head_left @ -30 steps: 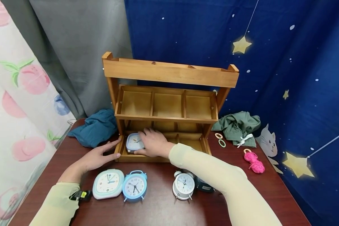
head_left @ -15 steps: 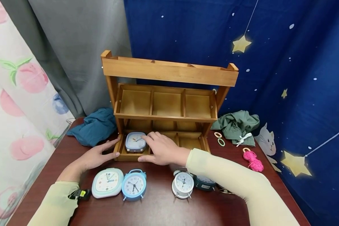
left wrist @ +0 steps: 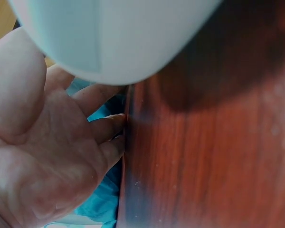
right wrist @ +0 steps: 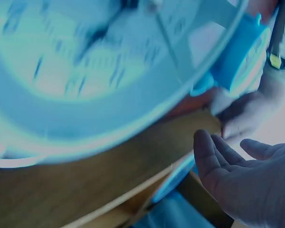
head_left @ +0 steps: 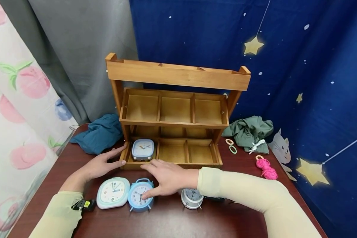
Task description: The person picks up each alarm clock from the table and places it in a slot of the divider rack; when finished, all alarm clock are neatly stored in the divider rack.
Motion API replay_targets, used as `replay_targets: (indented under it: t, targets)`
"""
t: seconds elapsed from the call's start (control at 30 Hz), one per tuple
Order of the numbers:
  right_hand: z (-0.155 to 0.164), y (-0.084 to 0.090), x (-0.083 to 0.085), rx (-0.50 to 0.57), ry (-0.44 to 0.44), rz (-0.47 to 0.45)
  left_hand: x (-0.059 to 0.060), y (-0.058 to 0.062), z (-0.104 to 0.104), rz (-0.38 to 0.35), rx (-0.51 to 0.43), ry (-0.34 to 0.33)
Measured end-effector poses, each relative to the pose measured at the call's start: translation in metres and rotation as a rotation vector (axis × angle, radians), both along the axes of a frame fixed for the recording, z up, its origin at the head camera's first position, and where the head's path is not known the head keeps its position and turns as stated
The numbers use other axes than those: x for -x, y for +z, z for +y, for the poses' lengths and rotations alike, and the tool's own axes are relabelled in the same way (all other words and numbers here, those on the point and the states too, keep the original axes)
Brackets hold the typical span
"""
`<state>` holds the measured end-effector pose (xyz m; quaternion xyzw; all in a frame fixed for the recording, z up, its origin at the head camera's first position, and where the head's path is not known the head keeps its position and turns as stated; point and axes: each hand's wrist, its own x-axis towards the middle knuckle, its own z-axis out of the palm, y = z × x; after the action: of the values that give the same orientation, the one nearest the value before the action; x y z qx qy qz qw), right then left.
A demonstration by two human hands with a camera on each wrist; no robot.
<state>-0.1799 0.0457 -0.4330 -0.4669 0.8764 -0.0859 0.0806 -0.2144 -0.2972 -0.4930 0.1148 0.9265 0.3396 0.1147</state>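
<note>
In the head view, my left hand (head_left: 99, 166) rests against the lower left corner of the wooden shelf rack (head_left: 178, 75), fingers spread. My right hand (head_left: 169, 177) reaches over a blue twin-bell alarm clock (head_left: 138, 195), its thumb across the dial; whether it touches is unclear. A rounded blue-grey clock (head_left: 143, 148) sits in the rack's bottom left compartment. Left of the blue alarm clock stands a pale mint square clock (head_left: 113, 192). A white alarm clock (head_left: 191, 199) is partly hidden by my right forearm; it fills much of the right wrist view.
Another dark clock (head_left: 214, 199) lies mostly behind my right forearm. A teal cloth (head_left: 99, 134) is left of the rack. To its right lie a green cloth (head_left: 250, 132), two rings (head_left: 233, 149) and a pink yarn bundle (head_left: 267, 169).
My right hand has let go of the blue-grey clock in the bottom left compartment and moved down toward the blue alarm clock. My left hand has stayed put.
</note>
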Motion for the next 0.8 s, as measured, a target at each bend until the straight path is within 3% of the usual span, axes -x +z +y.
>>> replay_targets:
  t: [0.3,0.6,0.8]
  targets:
    - [-0.013,-0.016,-0.014,-0.068,0.037,-0.104,-0.001,0.0,-0.001,0.004,-0.009,-0.003]
    - [-0.023,-0.017,-0.022,-0.113,-0.015,-0.08,-0.001,-0.001,-0.002,0.006,-0.006,-0.001]
    - [-0.029,-0.021,-0.022,-0.124,-0.005,-0.068,-0.001,-0.003,-0.002,0.007,-0.002,0.008]
